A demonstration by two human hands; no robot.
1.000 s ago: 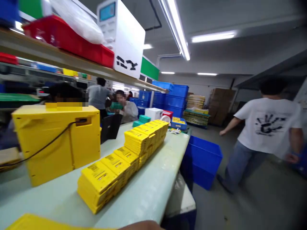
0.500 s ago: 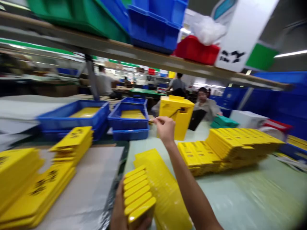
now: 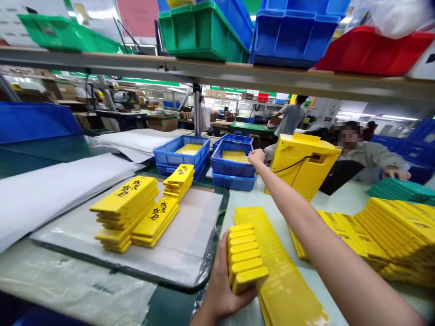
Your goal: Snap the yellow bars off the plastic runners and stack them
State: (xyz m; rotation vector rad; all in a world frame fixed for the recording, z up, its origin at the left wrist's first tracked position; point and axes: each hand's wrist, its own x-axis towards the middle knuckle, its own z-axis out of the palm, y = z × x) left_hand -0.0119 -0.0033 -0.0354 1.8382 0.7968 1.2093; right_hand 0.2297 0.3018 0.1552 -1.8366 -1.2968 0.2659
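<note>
My left hand is wrapped around a stack of yellow plastic plates held upright at the near table edge. It rests beside a long leaning row of yellow plates. My right arm stretches far forward; my right hand is over the edge of a blue tray that holds a yellow sheet, right next to a yellow box with a black cable. Its fingers look curled, and whatever they hold is too small to make out.
Piles of printed yellow plates lie on a foil-covered board at left. More yellow stacks fill the right. A second blue tray stands behind. A person sits across the table. Coloured bins sit on the shelf overhead.
My view swung left from the aisle to the bench. My right hand reached further forward, from in front of the yellow box to the blue tray's edge. My left hand kept its stack.
</note>
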